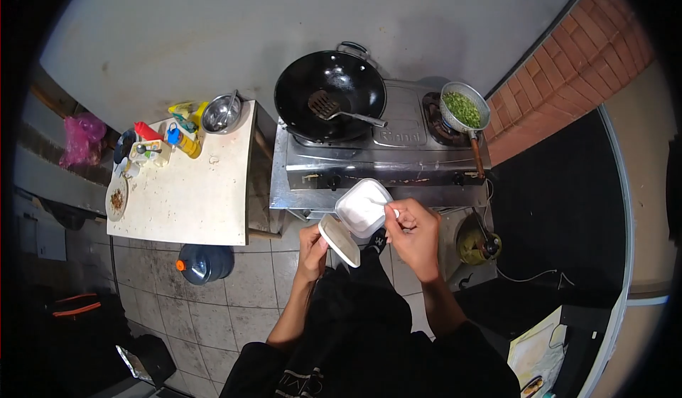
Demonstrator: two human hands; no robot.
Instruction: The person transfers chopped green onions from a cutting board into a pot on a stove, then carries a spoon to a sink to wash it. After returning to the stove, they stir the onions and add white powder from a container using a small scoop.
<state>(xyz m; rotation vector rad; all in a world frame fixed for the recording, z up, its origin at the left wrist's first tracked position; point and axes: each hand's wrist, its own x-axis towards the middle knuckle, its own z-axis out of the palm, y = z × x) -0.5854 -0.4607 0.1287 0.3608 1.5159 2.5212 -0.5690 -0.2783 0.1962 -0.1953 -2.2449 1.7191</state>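
My left hand [312, 253] is closed around the edge of a white square lid [340, 241], which tilts beside an open plastic container [359, 212] of white powder. The container is at the front edge of the stove table; what supports it is hidden. My right hand [412, 233] pinches the handle of a small white spoon [378, 202], its far end over or in the powder. Beyond them, a black wok [298, 85] sits on the left burner with a slotted metal spatula [341, 112] inside, its handle over the rim.
On the right burner of the gas stove [398, 160] is a pan of chopped greens [462, 108]. The white side table [213, 199] bears a metal bowl [222, 114], bottles and a plate [117, 197]. A blue water jug [207, 264] lies on the floor.
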